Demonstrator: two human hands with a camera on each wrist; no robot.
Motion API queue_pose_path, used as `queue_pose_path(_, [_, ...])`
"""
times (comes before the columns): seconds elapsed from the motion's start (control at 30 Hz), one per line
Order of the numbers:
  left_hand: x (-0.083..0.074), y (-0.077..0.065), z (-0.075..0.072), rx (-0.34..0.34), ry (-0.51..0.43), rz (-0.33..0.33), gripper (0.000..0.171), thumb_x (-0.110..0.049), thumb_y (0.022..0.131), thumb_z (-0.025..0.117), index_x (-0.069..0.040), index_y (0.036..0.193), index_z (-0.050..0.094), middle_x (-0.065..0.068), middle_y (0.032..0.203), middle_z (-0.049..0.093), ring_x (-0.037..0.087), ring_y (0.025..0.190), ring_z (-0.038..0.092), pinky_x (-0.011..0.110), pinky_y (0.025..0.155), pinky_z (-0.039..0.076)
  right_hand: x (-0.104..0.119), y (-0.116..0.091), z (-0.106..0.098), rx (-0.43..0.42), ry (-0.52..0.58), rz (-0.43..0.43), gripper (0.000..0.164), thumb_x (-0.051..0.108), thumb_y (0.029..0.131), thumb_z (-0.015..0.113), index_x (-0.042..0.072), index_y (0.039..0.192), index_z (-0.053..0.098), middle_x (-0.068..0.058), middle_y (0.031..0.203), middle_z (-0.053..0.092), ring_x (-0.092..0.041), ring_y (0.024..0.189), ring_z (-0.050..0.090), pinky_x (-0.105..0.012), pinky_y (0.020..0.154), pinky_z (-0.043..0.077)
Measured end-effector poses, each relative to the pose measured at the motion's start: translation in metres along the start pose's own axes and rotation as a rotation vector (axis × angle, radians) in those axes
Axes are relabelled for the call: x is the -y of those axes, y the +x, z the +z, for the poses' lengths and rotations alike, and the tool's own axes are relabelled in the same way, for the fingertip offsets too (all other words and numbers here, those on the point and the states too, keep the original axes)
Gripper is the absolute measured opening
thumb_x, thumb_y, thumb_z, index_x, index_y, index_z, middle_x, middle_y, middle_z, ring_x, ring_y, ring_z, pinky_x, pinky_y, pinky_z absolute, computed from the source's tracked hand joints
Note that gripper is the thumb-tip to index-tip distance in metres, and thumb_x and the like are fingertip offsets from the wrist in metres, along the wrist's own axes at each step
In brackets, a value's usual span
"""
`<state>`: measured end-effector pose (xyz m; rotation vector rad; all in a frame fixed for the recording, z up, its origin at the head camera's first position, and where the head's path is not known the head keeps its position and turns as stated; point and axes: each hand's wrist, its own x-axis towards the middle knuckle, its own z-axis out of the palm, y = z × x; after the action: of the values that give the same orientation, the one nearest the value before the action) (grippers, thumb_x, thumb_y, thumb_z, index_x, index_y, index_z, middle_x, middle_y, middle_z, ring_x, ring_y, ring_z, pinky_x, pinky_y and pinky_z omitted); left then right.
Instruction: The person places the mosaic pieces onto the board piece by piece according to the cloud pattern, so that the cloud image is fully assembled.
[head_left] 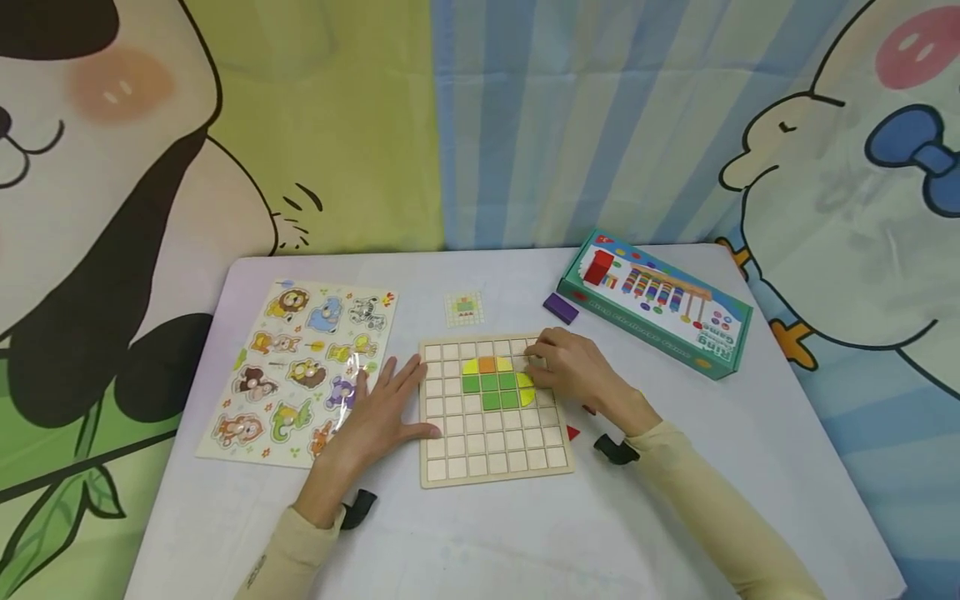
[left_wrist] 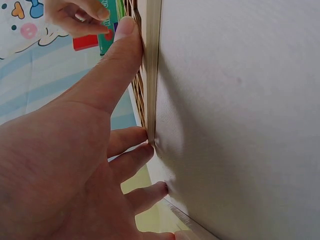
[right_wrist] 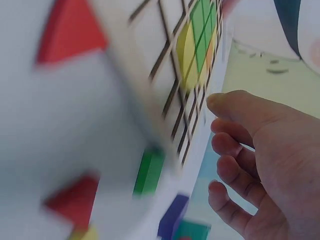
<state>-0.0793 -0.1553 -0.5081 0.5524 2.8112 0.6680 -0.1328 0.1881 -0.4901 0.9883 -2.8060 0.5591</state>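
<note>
A wooden grid board [head_left: 450, 447] lies on the white table. In its upper part, green square tiles [head_left: 500, 400], an orange square tile [head_left: 487, 365] and several yellow rounded tiles [head_left: 527, 396] fill some cells. My left hand [head_left: 378, 421] has its fingers spread along the board's left side; the thumb touches the edge in the left wrist view. Over the board's right side hovers my right hand [head_left: 573, 367], fingers loosely bent. The right wrist view shows nothing between its thumb [right_wrist: 222, 102] and fingers. Red triangular pieces [right_wrist: 75, 32] and a green block [right_wrist: 149, 172] lie beside the board.
Behind the board lies a small pattern card [head_left: 465, 308], with a purple block [head_left: 561, 309] to its right. A green-edged toy box [head_left: 660, 308] sits at the back right. An animal picture sheet [head_left: 300, 375] lies left. Printed curtains hang behind the table.
</note>
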Motion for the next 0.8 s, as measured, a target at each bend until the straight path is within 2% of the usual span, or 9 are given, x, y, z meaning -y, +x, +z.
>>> queue_pose_path(0.17, [0.000, -0.001, -0.001, -0.004, 0.002, 0.006, 0.110, -0.057, 0.074, 0.082, -0.013, 0.160, 0.031, 0.008, 0.169, 0.024, 0.045, 0.155, 0.015, 0.077, 0.117, 0.001, -0.020, -0.019, -0.008, -0.009, -0.021, 0.034, 0.024, 0.021, 0.086, 0.081, 0.009, 0.106, 0.079, -0.004, 0.097, 0.068, -0.013, 0.082, 0.061, -0.032, 0.067, 0.055])
queue_pose_path(0.33, [0.002, -0.001, -0.001, -0.006, 0.010, 0.007, 0.109, -0.058, 0.074, 0.082, -0.013, 0.160, 0.031, 0.008, 0.169, 0.024, 0.045, 0.155, 0.015, 0.077, 0.117, 0.001, -0.032, -0.035, -0.011, 0.033, -0.039, 0.082, 0.025, 0.023, 0.086, 0.082, 0.010, 0.106, 0.080, -0.004, 0.098, 0.068, -0.014, 0.085, 0.063, -0.032, 0.071, 0.058])
queue_pose_path(0.8, [0.001, 0.000, 0.000, -0.006, 0.007, 0.014, 0.109, -0.058, 0.074, 0.082, -0.012, 0.160, 0.032, 0.009, 0.169, 0.024, 0.046, 0.155, 0.016, 0.078, 0.116, 0.002, -0.038, -0.052, -0.016, 0.114, -0.010, 0.147, 0.028, 0.023, 0.086, 0.081, 0.011, 0.111, 0.078, -0.003, 0.102, 0.068, -0.014, 0.087, 0.060, -0.033, 0.076, 0.058])
